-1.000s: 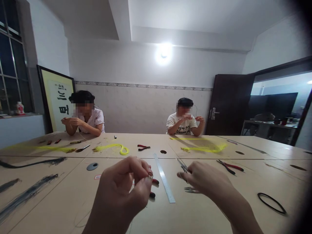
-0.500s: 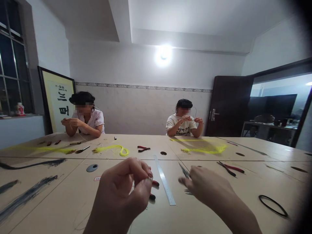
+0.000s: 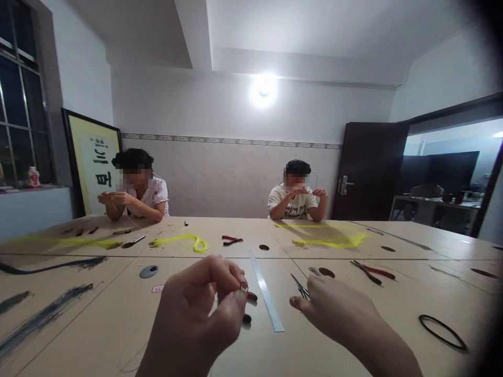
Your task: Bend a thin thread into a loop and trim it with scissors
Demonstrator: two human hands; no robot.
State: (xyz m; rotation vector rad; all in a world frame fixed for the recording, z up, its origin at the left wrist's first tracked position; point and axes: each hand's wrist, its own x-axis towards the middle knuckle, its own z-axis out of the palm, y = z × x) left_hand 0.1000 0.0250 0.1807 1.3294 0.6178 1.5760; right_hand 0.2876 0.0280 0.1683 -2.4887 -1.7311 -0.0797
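My left hand (image 3: 200, 309) is raised over the table, thumb and forefinger pinched together. Between those fingertips is a small thin loop of cord or wire (image 3: 244, 287), too small to make out fully. Low over the tabletop, my right hand (image 3: 334, 309) is closed around small pointed scissors (image 3: 299, 285); their blades point away to the left and the handles are hidden under the fingers. Behind my left hand, red-and-black handle ends (image 3: 251, 297) of a tool stick out. A steel ruler (image 3: 267, 293) lies between my two hands.
Pliers (image 3: 373, 272) and a black ring (image 3: 442, 332) lie at right; more pliers (image 3: 231, 240) lie farther back. Yellow cord bundles (image 3: 176, 240) and dark cord bundles (image 3: 47, 314) are spread about. Two people sit across the table (image 3: 98, 340). Round holes (image 3: 327, 273) pierce its top.
The scissors in my right hand, blurred before, now show sharply with their tips slightly lower. A small greenish bundle and a table hole now show beyond that hand. My left hand stays almost still.
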